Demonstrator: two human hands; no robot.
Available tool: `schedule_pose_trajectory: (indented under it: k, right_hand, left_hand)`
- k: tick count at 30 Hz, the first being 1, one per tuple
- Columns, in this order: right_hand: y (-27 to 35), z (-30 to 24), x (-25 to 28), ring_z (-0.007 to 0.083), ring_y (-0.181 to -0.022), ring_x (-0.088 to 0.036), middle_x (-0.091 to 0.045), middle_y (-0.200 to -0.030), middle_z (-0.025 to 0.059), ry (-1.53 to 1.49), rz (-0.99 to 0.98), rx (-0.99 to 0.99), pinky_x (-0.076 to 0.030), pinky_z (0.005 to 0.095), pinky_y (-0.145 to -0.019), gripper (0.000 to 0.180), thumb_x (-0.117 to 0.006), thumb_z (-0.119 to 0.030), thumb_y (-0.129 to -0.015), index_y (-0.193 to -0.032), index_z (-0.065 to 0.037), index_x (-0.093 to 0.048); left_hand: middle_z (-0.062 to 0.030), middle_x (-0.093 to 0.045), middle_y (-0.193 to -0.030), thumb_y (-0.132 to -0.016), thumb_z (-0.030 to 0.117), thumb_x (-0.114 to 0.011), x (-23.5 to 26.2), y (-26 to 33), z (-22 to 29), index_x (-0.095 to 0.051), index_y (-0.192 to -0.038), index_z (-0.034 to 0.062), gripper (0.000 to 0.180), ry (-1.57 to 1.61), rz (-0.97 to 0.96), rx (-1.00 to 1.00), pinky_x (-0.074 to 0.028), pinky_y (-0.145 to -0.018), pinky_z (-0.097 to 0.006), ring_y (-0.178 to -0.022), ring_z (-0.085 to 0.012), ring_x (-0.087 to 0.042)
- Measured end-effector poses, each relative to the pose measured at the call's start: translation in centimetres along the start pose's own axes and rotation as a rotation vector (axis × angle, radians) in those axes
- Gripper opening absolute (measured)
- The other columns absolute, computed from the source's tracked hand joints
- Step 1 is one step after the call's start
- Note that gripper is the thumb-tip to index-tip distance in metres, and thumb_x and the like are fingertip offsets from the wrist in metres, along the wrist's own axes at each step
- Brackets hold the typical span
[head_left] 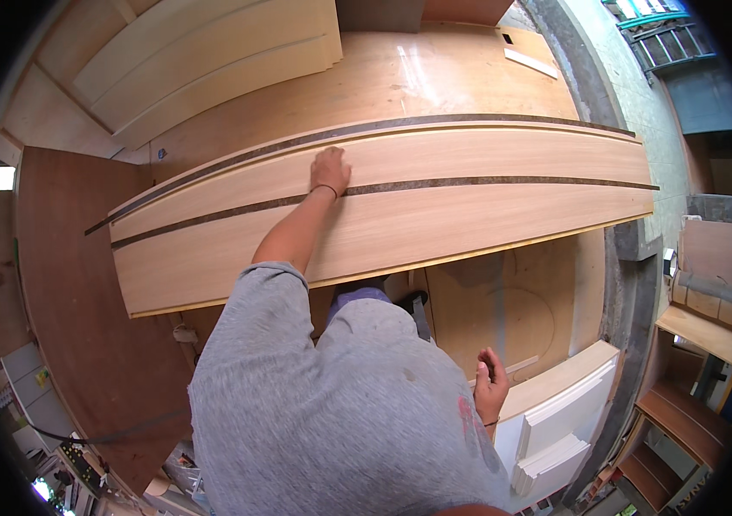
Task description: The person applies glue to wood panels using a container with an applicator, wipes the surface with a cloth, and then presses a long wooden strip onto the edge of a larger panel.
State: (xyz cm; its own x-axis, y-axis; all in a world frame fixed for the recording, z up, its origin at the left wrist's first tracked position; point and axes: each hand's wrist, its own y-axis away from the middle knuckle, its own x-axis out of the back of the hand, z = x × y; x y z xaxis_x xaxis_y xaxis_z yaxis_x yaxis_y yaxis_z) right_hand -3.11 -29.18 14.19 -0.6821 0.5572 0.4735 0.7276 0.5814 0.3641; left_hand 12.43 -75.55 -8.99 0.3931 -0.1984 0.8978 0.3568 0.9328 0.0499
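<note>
A long pale wood-grain panel lies crosswise in front of me, its near edge showing a thin yellowish line. Two narrow dark brown strips run lengthwise over the pale boards: a far strip near the back edge and a middle strip. Both poke out a little past the ends. My left hand rests on the wood between them, palm down, its wrist just over the middle strip. My right hand hangs at my side, fingers loosely bent and apart, nothing visible in it, close to a stack of white panels.
Pale boards are stacked at the far left. A brown sheet stretches along the left side. Beyond the long panel is a plywood surface with a small white strip. Wooden shelving stands at the right.
</note>
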Motion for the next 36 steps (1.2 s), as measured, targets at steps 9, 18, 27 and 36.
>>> schedule_pose_trajectory:
  k: [9,18,27,36]
  right_hand:
    - [1.8,4.2,0.7,0.0184,-0.094,-0.060,-0.063,-0.101,0.0135,-0.056,0.135,-0.136,-0.047,0.0296,-0.084,0.030,-0.056,-0.009,-0.087,-0.115,0.004,-0.055]
    - [1.5,3.2,-0.3,0.0187,-0.094,-0.060,-0.063,-0.101,0.0140,-0.009,0.113,-0.182,-0.047,0.0295,-0.084,0.031,-0.056,-0.011,-0.088,-0.115,0.005,-0.054]
    - [0.1,3.1,-0.4,0.0182,-0.094,-0.060,-0.063,-0.102,0.0139,0.009,0.054,-0.149,-0.047,0.0294,-0.084,0.031,-0.055,-0.010,-0.088,-0.115,0.005,-0.054]
    - [-2.0,3.1,-0.8,0.0183,-0.094,-0.060,-0.063,-0.101,0.0139,0.009,0.015,-0.105,-0.047,0.0299,-0.083,0.030,-0.055,-0.010,-0.088,-0.115,0.004,-0.055]
  left_hand:
    - [-0.0059,-0.057,-0.108,-0.076,0.030,-0.066,3.0,-5.7,-2.7,-0.061,-0.111,0.0147,0.039,-0.133,-0.042,0.042,-0.039,-0.094,-0.037,-0.106,-0.0248,-0.050]
    - [-0.0055,-0.057,-0.100,-0.081,0.026,-0.062,2.6,-7.4,-4.2,-0.062,-0.099,0.0147,0.022,-0.251,-0.175,-0.107,-0.043,-0.088,-0.038,-0.103,-0.0249,-0.052]
    - [-0.0139,-0.061,-0.095,-0.087,0.028,-0.050,4.4,-8.1,-4.4,-0.060,-0.100,0.0099,0.024,-0.072,-0.209,-0.105,-0.047,-0.077,-0.043,-0.088,-0.0330,-0.060]
    - [-0.0188,-0.064,-0.092,-0.083,0.034,-0.055,10.4,-8.6,-1.9,-0.062,-0.098,0.0038,0.035,0.067,-0.256,-0.177,-0.048,-0.077,-0.039,-0.087,-0.0328,-0.061]
